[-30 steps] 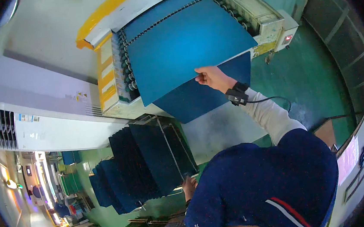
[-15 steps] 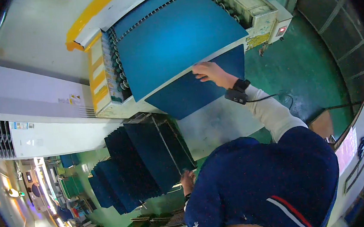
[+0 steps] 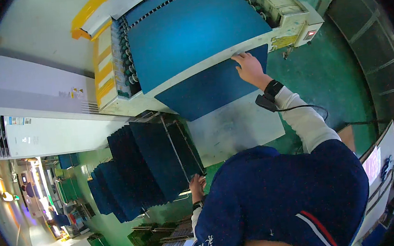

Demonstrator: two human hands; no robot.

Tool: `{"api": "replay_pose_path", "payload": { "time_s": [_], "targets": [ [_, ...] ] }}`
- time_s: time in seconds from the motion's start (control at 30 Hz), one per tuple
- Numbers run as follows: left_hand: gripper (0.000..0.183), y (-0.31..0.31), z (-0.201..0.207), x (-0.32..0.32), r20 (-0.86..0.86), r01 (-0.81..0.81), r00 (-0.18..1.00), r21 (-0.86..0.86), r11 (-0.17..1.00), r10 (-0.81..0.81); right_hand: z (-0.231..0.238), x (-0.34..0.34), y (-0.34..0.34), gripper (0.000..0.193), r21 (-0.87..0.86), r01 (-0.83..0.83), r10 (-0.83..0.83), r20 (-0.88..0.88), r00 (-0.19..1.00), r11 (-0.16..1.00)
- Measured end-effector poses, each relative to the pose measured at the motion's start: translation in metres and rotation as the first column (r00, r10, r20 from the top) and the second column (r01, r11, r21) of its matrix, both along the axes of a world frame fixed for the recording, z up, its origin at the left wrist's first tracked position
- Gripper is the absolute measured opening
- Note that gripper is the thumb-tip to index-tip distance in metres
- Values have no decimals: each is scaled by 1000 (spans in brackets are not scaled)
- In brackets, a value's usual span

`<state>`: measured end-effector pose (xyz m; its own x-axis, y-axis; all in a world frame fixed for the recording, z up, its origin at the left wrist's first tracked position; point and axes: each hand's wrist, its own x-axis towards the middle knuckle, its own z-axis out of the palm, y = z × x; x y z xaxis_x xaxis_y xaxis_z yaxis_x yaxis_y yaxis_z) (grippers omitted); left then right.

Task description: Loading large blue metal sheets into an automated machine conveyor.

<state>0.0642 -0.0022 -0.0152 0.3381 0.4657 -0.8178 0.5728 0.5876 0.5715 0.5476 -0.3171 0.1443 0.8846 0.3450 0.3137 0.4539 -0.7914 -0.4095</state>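
A wide blue panel (image 3: 193, 29) lies on the roller conveyor (image 3: 128, 58) of the machine in front of me. Below its near edge, a second dark blue panel (image 3: 212, 88) stands against the machine's front. My right hand (image 3: 252, 70) is at this lower panel's upper edge, towards its right end, fingers stretched out and apart. Down to the left, my left hand (image 3: 196, 186) is beside the end of a metal rack (image 3: 175, 148), its fingers loosely bent and apart. Several dark blue panels (image 3: 155, 159) stand in a row in that rack.
A pale board (image 3: 235, 129) lies below the machine front. A white air conditioner (image 3: 62, 135) stands left of the rack. Stacked racks (image 3: 155, 239) are at the lower left. A lit switch (image 3: 310, 34) sits on the machine's right end; green floor (image 3: 324, 74) extends beyond.
My right hand has slid to the right along the machine's front edge, and its fingers have straightened. The left hand stays by the rack's end. The whole view has shifted slightly.
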Motion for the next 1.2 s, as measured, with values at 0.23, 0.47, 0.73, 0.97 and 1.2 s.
{"api": "replay_pose_path", "payload": {
  "time_s": [0.23, 0.47, 0.73, 0.97, 1.2],
  "targets": [
    [33, -5, -15, -13, 7, -70, 997, -34, 997, 71, 13, 0, 5, 37, -102, -7, 22, 148, 989, 995],
    [30, -13, -1, -18, -23, 21, 1000, 74, 997, -20, 17, 0, 8, 27, -77, -39, 48, 119, 992, 996],
    [30, -8, -8, -22, 42, -57, 998, 30, 998, 56, 10, -12, 27, 17, -244, -274, 230, -193, 954, 930],
    [36, 10, 29, 16, 161, -58, 986, 103, 993, 41, -7, -38, 33, 16, -240, -550, 498, -248, 831, 800],
    [51, 10, 101, 81, 320, -75, 947, 264, 962, -14, -13, -101, 24, 16, -103, -596, 564, -231, 793, 796]
  ]
}}
